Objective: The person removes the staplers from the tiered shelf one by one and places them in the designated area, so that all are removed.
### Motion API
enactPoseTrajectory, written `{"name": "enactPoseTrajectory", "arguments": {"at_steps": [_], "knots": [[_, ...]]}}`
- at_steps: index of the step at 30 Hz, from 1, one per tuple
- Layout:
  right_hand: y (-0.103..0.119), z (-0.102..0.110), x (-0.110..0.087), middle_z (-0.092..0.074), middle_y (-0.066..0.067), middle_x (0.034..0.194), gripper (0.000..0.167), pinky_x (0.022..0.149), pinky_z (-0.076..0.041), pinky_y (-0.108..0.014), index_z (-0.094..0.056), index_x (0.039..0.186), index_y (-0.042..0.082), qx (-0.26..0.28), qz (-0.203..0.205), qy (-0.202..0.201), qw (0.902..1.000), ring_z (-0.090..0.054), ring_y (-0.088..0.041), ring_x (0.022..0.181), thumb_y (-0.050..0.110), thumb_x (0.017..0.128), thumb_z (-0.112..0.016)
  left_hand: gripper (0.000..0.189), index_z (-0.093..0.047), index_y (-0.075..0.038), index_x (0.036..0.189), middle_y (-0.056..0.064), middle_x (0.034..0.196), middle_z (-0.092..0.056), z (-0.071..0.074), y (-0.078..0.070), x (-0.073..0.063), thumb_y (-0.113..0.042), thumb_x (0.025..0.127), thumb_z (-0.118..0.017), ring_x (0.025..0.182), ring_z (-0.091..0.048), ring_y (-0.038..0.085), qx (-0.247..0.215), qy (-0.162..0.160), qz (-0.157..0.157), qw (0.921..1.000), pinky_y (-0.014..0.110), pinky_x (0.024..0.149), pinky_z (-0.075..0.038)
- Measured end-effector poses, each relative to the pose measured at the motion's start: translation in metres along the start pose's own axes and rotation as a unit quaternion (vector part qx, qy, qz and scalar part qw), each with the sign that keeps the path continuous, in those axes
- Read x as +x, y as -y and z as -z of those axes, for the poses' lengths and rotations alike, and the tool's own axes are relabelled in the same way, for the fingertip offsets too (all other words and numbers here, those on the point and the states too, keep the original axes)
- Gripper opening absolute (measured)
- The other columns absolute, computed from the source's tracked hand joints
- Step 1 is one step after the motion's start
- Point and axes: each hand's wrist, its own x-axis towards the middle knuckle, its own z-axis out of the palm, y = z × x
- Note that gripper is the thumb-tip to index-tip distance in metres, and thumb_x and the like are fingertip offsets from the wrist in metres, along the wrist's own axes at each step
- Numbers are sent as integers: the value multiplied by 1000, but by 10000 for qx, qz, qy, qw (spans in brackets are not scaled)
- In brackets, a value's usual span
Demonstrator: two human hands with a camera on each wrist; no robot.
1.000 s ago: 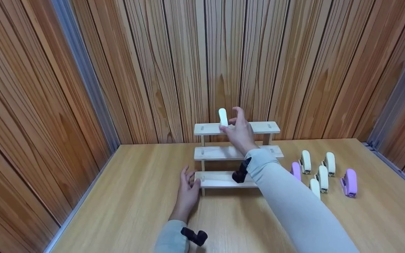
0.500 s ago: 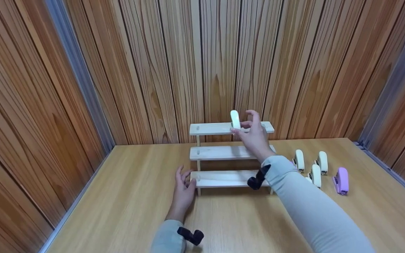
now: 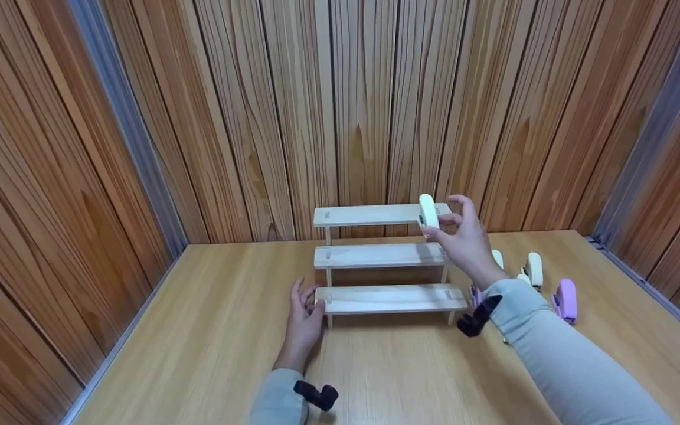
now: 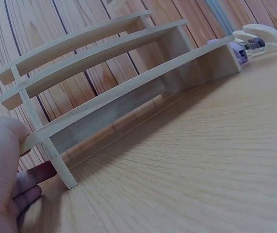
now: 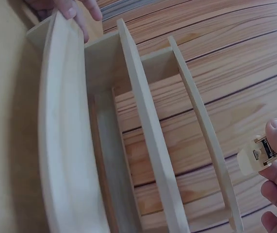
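My right hand point(image 3: 468, 245) pinches a small cream stapler point(image 3: 428, 211) between thumb and fingers, near the right end of the rack's top tier. In the right wrist view, the metal mouth of that stapler point(image 5: 263, 149) shows, apart from the top board. A three-tier wooden step rack point(image 3: 390, 299) stands on the table, its boards bare. At the left end of the lowest board is my left hand point(image 3: 306, 321). The left wrist view has its thumb side against the board point(image 4: 109, 99) and fingers behind the rack's leg, holding it.
Right of the rack, several cream and purple staplers stand on the table point(image 3: 228, 330), among them a purple stapler point(image 3: 565, 301) and a cream stapler point(image 3: 533, 270). My right forearm hides some of them. A wood-panelled wall point(image 3: 363, 106) rises behind the rack.
My right hand has carried the cream stapler rightward along the top tier, from near its middle toward its right end. My left hand stays on the rack. The head view has shifted slightly.
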Motion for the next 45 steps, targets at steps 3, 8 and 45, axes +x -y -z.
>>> {"name": "enactPoseTrajectory", "arguments": {"at_steps": [3, 8, 45], "knots": [[-6, 12, -9, -69, -14, 124, 79, 96, -44, -47, -29, 150, 15, -28, 49, -37, 10000, -60, -34, 119, 20, 89, -79, 69, -13, -18, 160, 15, 153, -45, 0, 1, -1, -11, 104, -52, 126, -53, 32, -13, 4, -71, 10000, 50, 108, -44], [-14, 34, -24, -67, -16, 126, 83, 104, -40, -56, -26, 152, 15, -99, 56, -88, 9999, -51, -39, 128, 28, 89, -79, 68, -12, -20, 160, 15, 154, -43, 1, 0, -1, -12, 104, -51, 131, -50, 33, -36, 35, -90, 9999, 51, 111, -41], [-99, 140, -120, -53, -28, 142, 93, 75, -59, -28, -14, 156, 5, -531, -856, -375, 9942, -53, -27, 110, 43, 93, -71, 67, -13, -18, 160, 17, 156, -42, 0, -1, 0, -11, 105, -51, 142, -40, 36, 1, 88, -34, 10000, 54, 117, -33]]}}
